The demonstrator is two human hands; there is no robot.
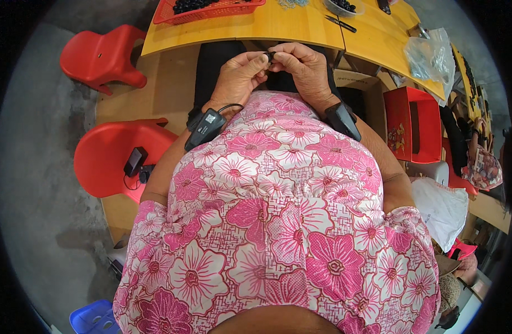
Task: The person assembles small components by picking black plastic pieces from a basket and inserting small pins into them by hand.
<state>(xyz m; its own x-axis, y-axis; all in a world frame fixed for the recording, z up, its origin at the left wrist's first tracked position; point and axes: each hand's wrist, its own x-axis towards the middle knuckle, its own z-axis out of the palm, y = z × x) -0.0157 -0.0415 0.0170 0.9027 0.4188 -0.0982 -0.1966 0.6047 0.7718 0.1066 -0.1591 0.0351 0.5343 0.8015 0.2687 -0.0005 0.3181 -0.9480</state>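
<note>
Above my lap, at the near edge of the yellow table, both my hands meet at a small black piece. My left hand pinches it between thumb and fingertips from one side. From the other side, my right hand grips it with thumb and forefinger. Fingers cover most of the piece, so its exact kind does not show. A black device is strapped to each of my wrists.
On the table are a red plastic basket of black pieces, a bowl with more, and a dark slender tool. Red chairs stand left; a red box and a white sack lie right. Another person sits far right.
</note>
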